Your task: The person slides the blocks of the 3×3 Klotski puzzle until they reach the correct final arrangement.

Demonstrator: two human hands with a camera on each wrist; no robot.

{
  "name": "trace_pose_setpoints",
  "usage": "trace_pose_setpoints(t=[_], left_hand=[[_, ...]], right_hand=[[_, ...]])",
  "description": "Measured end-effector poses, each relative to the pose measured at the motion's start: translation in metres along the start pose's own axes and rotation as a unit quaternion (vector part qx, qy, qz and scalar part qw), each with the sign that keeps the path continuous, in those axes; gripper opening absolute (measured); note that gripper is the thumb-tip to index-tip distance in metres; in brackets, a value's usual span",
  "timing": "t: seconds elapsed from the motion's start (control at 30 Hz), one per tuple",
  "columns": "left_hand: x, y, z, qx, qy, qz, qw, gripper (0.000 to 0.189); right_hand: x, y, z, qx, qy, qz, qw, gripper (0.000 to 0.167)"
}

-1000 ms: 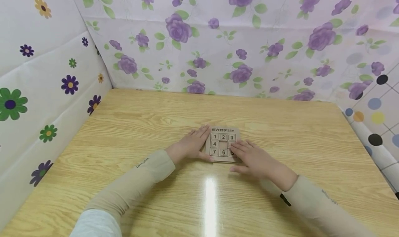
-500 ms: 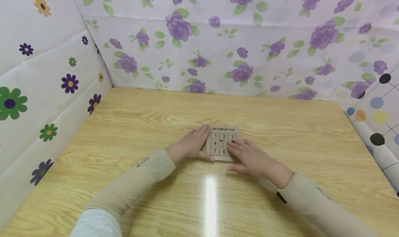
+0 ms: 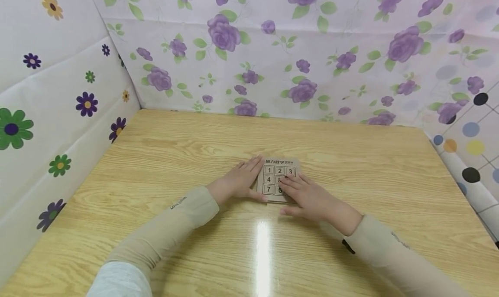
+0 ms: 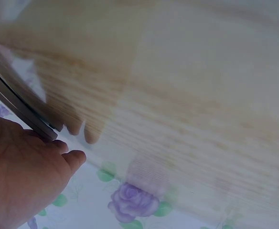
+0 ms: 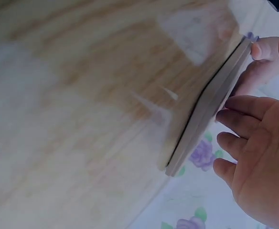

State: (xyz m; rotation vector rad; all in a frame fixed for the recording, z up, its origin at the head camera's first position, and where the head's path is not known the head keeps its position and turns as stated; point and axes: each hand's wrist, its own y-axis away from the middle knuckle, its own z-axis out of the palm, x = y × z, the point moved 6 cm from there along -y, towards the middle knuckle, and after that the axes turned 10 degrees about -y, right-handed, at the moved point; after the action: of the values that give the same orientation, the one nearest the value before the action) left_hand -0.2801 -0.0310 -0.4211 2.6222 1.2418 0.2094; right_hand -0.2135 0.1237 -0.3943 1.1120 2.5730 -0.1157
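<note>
A flat, light-brown number slide puzzle (image 3: 269, 197) lies on the table in the head view, with Chinese print along its top edge. Tiles 1, 2, 3, 4 and 7 show, while the 6 and 8 are partly covered. My left hand (image 3: 239, 181) lies against the puzzle's left side, fingers extended, thumb at the lower edge. Outstretched fingers of my right hand (image 3: 312, 198) rest over the middle tiles, on the number 8 tile (image 3: 279, 180). That hand hides the lower right tiles. Both wrist views show the puzzle only edge-on.
The wood-grain table (image 3: 187, 145) extends all around the puzzle, with a bright light reflection (image 3: 263, 258) in front. Flowered cloth (image 3: 273, 63) hangs behind the table, and more patterned cloth lines the left and right sides.
My right hand has moved left across the puzzle, and the number 8 tile has slid left into the centre gap. The left hand has stayed where it was.
</note>
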Motion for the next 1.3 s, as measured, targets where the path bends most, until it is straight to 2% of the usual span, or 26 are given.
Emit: trace_pose_setpoints(t=[0.53, 0.87, 1.07, 1.3], left_hand=[[-0.002, 0.002, 0.0, 0.003, 0.005, 0.001, 1.0, 0.12], [-0.001, 0.001, 0.001, 0.0, 0.012, 0.004, 0.9999, 0.12], [0.0, 0.002, 0.001, -0.003, 0.017, 0.002, 0.9999, 0.12], [0.0, 0.002, -0.001, 0.003, 0.01, 0.002, 0.9999, 0.119]], right_hand=[[-0.003, 0.027, -0.002, -0.012, -0.006, 0.02, 0.9997, 0.071], [0.006, 0.019, -0.005, 0.002, 0.008, 0.028, 0.9996, 0.072], [0.013, 0.013, -0.004, -0.006, 0.018, 0.037, 0.9991, 0.075], [0.004, 0.01, -0.004, -0.015, 0.031, 0.028, 0.999, 0.075]])
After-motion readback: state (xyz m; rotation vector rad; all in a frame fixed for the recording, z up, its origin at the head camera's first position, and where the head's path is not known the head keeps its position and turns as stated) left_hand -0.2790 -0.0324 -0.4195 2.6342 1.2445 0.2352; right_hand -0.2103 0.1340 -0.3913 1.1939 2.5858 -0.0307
